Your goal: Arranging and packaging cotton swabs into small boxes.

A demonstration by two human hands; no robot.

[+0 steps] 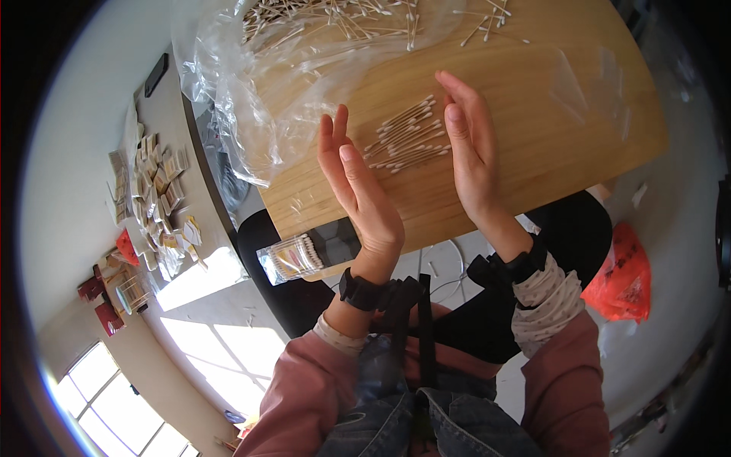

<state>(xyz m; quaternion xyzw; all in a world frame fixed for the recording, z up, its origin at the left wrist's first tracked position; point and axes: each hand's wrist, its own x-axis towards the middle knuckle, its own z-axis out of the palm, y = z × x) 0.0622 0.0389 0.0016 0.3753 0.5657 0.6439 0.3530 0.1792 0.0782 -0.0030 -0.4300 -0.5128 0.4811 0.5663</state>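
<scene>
A small bunch of cotton swabs (407, 137) lies on the wooden table (525, 152), most of its sticks slanting the same way. My left hand (354, 179) is at the left end of the bunch, fingers stretched out, palm turned toward it. On the other side my right hand (472, 145) faces it, likewise open with fingers extended. The swabs lie between the two palms, and neither hand grips any. By the near table edge, below my left hand, is a clear pack of cotton swabs (291, 259).
A big heap of swabs (327, 19) lies in a clear plastic bag (251, 114) at the far left. Several loose swabs (491, 23) are scattered at the far side. Many small packs (158, 183) cover another surface at left. A red bag (623, 274) sits on the floor at right.
</scene>
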